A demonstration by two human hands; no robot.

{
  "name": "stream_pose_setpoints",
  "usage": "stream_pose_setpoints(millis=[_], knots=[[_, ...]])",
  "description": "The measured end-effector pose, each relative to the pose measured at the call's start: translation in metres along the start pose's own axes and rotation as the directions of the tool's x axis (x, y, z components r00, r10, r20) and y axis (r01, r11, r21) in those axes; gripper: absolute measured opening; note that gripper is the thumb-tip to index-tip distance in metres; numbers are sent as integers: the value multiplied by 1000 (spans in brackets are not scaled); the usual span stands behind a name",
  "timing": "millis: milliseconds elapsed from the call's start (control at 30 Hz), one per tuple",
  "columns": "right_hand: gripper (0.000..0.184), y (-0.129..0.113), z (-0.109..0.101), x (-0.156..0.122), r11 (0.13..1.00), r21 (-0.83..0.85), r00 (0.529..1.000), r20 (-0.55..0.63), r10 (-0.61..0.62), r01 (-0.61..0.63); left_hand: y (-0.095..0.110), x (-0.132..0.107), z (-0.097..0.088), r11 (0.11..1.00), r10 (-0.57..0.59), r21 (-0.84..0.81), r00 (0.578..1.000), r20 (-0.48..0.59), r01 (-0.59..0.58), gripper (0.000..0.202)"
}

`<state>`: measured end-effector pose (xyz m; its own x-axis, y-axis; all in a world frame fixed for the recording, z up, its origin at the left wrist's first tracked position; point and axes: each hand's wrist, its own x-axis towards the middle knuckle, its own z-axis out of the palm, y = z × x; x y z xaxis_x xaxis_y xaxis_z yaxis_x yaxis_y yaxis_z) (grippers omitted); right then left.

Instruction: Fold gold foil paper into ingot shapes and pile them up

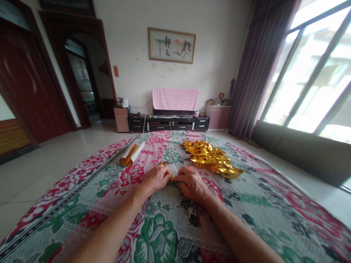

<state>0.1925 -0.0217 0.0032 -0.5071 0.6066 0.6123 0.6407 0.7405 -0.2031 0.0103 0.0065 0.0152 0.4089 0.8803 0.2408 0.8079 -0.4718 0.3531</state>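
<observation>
In the middle of the flowered cloth, a small sheet of gold foil paper (171, 169) lies with its white back up, and its near edge is turned over to show gold. My left hand (159, 177) pinches that sheet at its left and near edge, fingers closed. From the right, my right hand (191, 180) presses its closed fingers on the near right corner. Both hands nearly meet at the paper. Just beyond my right hand lies a pile of folded gold foil pieces (211, 157), shaped like little boats. The fingertips partly hide the fold.
A loosely curled stack of gold paper (132, 153), white outside, rests at the left of the cloth (115, 204). Past the far edge stand a low black cabinet (171, 126) and a screen under a pink cloth (175, 98). A curtained window (309, 73) is at the right.
</observation>
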Motion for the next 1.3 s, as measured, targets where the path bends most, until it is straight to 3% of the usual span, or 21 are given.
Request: stream_pose_setpoints(millis=[400,500,600,667,767,1033,1300], knots=[[34,1,2,-3,1000,-3,1000,25,4,-4,1,1,1,999,-34,30,999,-33,35,14],[35,4,1,-2,988,-10,986,-62,155,-156,2,2,1,999,-30,31,999,-32,31,14],[37,6,2,-2,922,-83,921,-141,364,-378,2,2,1,999,-18,34,999,-37,19,15],[36,6,3,-3,894,-142,903,-130,410,-426,1,2,2,999,-21,28,999,-37,22,15],[38,5,4,-2,897,-163,912,-97,399,-410,1,2,2,999,-24,28,999,-36,25,16],[49,-1,2,0,971,15,971,3,240,-240,2,1,0,999,-15,34,1000,-24,16,18],[20,-3,4,2,987,16,986,48,158,-159,1,1,2,999,-14,43,999,-33,15,18]])
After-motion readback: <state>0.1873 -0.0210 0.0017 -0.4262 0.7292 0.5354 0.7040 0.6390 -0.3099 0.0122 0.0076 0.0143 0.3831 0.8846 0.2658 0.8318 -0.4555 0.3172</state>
